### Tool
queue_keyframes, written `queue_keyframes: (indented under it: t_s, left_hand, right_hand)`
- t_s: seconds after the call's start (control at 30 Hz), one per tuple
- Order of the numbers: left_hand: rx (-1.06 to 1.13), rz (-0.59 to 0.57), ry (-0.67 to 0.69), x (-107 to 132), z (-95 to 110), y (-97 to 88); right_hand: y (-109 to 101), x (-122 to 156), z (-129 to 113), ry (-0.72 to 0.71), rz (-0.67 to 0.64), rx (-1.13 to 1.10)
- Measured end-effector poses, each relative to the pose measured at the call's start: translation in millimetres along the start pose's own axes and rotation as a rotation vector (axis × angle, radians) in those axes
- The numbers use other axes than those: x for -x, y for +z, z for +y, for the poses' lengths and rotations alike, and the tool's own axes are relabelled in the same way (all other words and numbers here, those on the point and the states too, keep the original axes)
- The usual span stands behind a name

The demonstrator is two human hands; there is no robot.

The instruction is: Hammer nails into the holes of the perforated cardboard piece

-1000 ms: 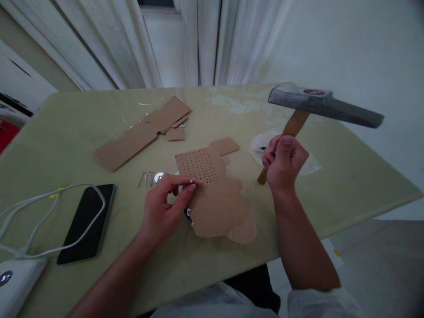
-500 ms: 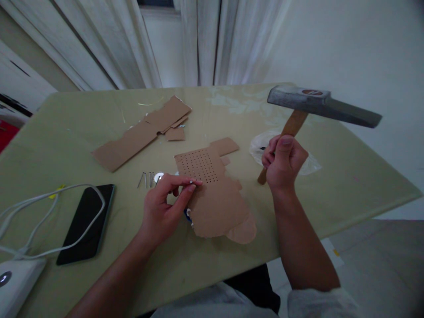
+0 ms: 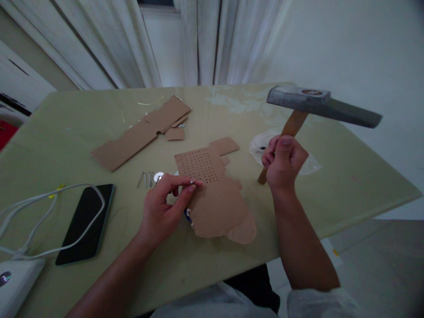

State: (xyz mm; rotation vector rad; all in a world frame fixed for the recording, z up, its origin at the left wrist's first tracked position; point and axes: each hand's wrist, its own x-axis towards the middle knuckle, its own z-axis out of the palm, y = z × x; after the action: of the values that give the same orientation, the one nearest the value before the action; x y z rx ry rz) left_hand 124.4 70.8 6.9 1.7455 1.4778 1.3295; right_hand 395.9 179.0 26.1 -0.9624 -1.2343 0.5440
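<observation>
My right hand (image 3: 284, 162) is closed round the wooden handle of a hammer (image 3: 318, 106), whose grey steel head is raised above the table's right side. My left hand (image 3: 165, 207) pinches a small nail (image 3: 191, 181) upright between thumb and forefinger, at the left edge of a flat cardboard piece (image 3: 215, 194). That cardboard has a grid of small punched holes in its upper part. Several loose nails (image 3: 147, 179) lie on the table just left of my left hand.
On the olive table (image 3: 82, 132), more cardboard scraps (image 3: 142, 130) lie at the back. A black phone (image 3: 86, 223) with a white cable (image 3: 39, 207) across it lies at the left, by a white device (image 3: 13, 287). A clear plastic bag (image 3: 265, 148) sits behind my right hand.
</observation>
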Motion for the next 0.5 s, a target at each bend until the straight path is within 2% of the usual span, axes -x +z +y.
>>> queue_keyframes:
  t_s: [0.5]
  left_hand:
    - [0.001, -0.003, 0.011, 0.9, 0.1, -0.3]
  right_hand:
    - [0.8, -0.9, -1.5, -0.015, -0.013, -0.023]
